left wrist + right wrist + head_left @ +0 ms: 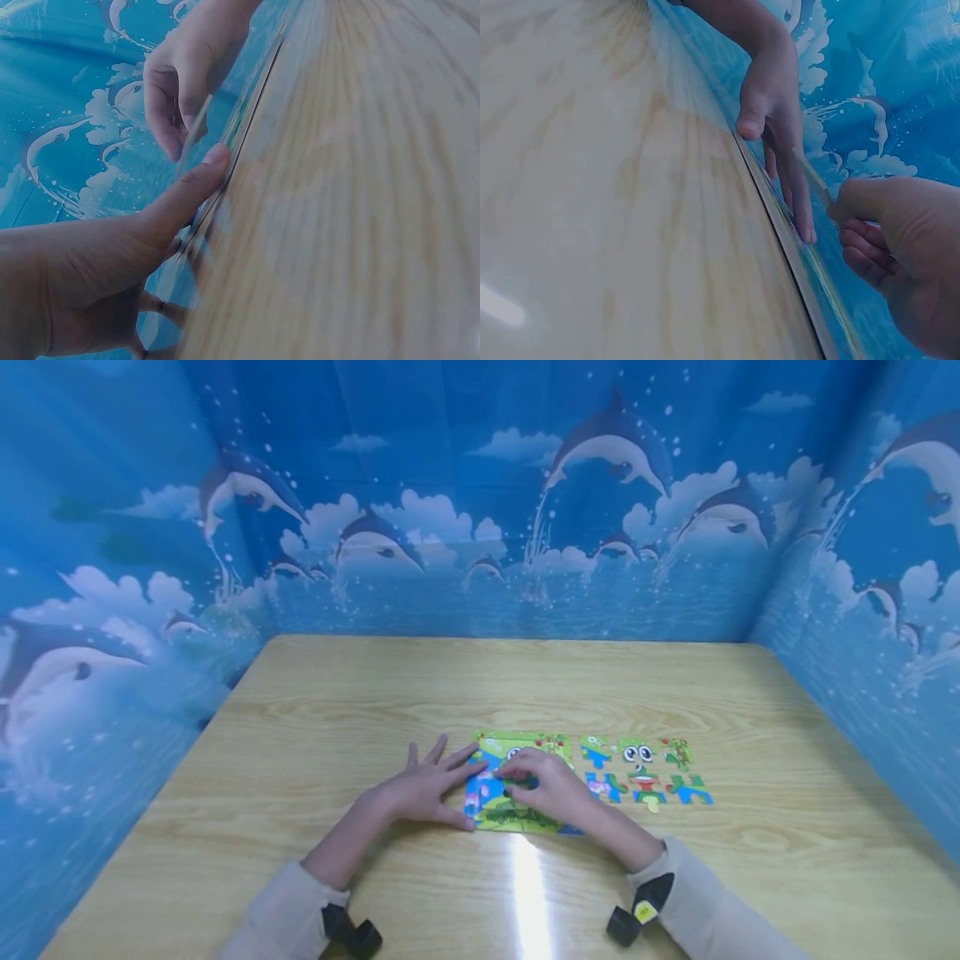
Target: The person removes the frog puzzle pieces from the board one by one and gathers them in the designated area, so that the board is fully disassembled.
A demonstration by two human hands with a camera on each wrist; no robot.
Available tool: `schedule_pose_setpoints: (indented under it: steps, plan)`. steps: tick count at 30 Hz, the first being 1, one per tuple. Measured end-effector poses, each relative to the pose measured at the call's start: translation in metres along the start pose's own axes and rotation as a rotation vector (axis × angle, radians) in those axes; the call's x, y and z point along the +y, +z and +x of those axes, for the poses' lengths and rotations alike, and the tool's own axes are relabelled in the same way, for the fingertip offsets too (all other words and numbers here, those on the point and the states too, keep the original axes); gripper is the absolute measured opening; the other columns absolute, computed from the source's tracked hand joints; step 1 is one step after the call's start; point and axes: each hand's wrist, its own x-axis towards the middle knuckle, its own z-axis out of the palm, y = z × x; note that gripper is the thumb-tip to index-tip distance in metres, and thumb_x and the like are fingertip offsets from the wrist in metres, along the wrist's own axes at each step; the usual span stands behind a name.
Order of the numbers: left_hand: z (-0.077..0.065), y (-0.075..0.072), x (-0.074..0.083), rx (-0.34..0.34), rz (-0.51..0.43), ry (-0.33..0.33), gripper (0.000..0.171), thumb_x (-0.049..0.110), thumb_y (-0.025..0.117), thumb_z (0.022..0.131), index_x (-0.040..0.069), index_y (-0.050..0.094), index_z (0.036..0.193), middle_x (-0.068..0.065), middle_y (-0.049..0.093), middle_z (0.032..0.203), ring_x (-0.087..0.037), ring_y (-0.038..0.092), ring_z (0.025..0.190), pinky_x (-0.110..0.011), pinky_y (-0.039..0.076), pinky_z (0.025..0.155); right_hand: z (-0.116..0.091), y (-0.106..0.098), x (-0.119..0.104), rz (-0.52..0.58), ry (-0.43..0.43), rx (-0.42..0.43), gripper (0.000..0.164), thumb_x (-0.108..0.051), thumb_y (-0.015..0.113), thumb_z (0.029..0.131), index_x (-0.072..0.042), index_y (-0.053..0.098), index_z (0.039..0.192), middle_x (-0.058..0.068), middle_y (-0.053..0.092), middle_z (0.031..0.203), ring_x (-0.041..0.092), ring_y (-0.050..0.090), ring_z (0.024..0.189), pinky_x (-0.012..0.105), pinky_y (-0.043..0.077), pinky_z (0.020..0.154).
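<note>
A colourful jigsaw puzzle board [517,820] with a green cartoon picture lies flat on the table. My left hand [423,789] spreads its straight fingers over the board's left side, with the thumb at the near left corner. Above the board's middle, my right hand [547,783] pinches a thin puzzle piece [814,178] between thumb and fingers. Both wrist views show this piece edge-on and tilted, raised over the board; its printed face is hidden. Part of the board's picture is covered by the right hand.
Just right of the board, several loose puzzle pieces [639,753] lie in two rows, showing eyes, a red mouth and greenery. The wooden table [375,685] is bordered by a blue dolphin-print curtain [450,527] at the back and sides. Light glares on the tabletop in front of the board.
</note>
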Motion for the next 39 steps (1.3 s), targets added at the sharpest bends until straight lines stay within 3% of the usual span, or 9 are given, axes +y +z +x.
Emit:
schedule_pose_setpoints:
  steps: [8,17,24,30,39]
  plan:
    - [0.000,0.000,0.001,-0.008,0.006,-0.010,0.089,0.067,0.057,0.074,0.027,0.023,0.147,0.001,0.005,0.153,-0.040,-0.008,0.133,-0.066,-0.008,0.096,-0.016,-0.024,0.003,-0.005,0.026,0.055,0.022,-0.008,0.068,0.081,-0.012,0.069,0.103,-0.004,0.061,0.100,0.015,0.058,0.090,0.034,0.051,0.077]
    - [0.001,0.002,-0.001,-0.014,0.018,-0.013,0.090,0.067,0.057,0.074,0.027,0.022,0.147,0.000,0.005,0.153,-0.041,-0.007,0.133,-0.067,-0.008,0.096,-0.039,-0.048,0.012,-0.044,-0.062,0.146,0.024,0.000,0.069,0.076,-0.010,0.069,0.098,-0.005,0.062,0.089,0.016,0.059,0.079,0.031,0.051,0.063]
    - [0.000,0.001,0.000,-0.015,-0.005,-0.009,0.090,0.065,0.058,0.075,0.026,0.023,0.147,-0.001,0.006,0.153,-0.042,-0.007,0.133,-0.067,-0.010,0.096,-0.064,-0.062,0.022,-0.039,-0.021,0.148,0.026,0.002,0.067,0.077,-0.011,0.069,0.099,-0.009,0.062,0.094,0.011,0.058,0.083,0.035,0.052,0.068]
    - [0.000,0.001,-0.001,-0.011,0.008,-0.019,0.091,0.067,0.057,0.074,0.027,0.022,0.147,0.000,0.006,0.153,-0.041,-0.007,0.133,-0.065,-0.010,0.097,-0.080,-0.069,0.029,-0.066,-0.057,0.168,0.026,0.003,0.070,0.075,-0.010,0.069,0.097,-0.007,0.063,0.096,0.011,0.059,0.085,0.033,0.053,0.068]
    - [0.001,0.000,0.001,-0.012,-0.006,-0.023,0.091,0.068,0.057,0.074,0.028,0.021,0.147,0.002,0.004,0.153,-0.040,-0.007,0.133,-0.065,-0.010,0.097,-0.101,-0.073,0.040,-0.105,-0.005,0.172,0.026,-0.003,0.074,0.074,-0.012,0.070,0.097,-0.012,0.058,0.086,0.008,0.053,0.075,0.026,0.050,0.062]
